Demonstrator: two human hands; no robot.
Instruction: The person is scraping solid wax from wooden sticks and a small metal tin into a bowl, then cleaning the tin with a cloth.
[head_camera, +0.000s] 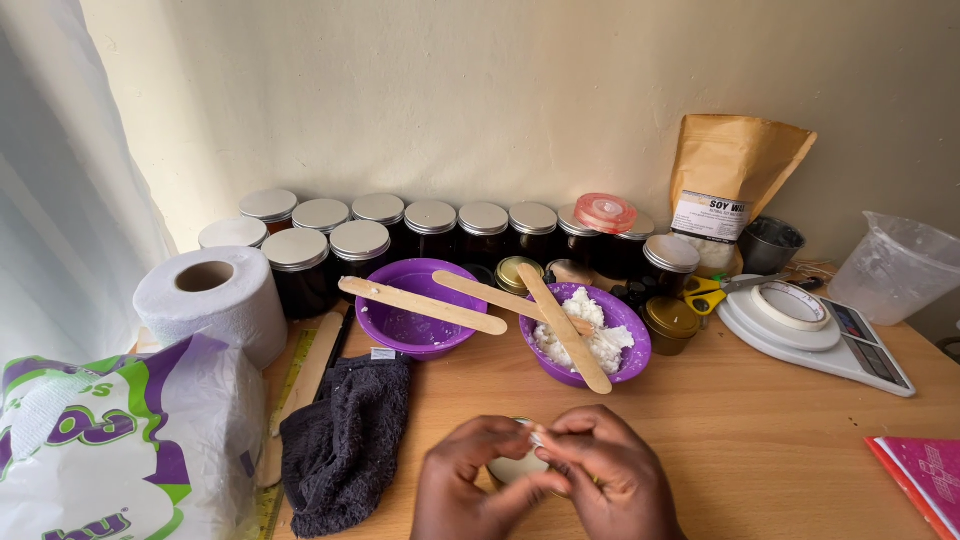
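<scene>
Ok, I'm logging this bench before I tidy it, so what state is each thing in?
Left hand: closed around a small round tin.
Right hand: fingertips pinching at the tin's top.
Dark jars: lidded, in rows by the wall.
Left purple bowl: no contents visible, stick across.
Right purple bowl: holds white wax, stick across.
Brown pouch: upright.
Scale: tape roll resting on it.
Toilet roll: upright.

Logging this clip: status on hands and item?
Left hand and right hand both on small round tin. Fingers pinch at its top. Black cloth alongside, apart.
</scene>
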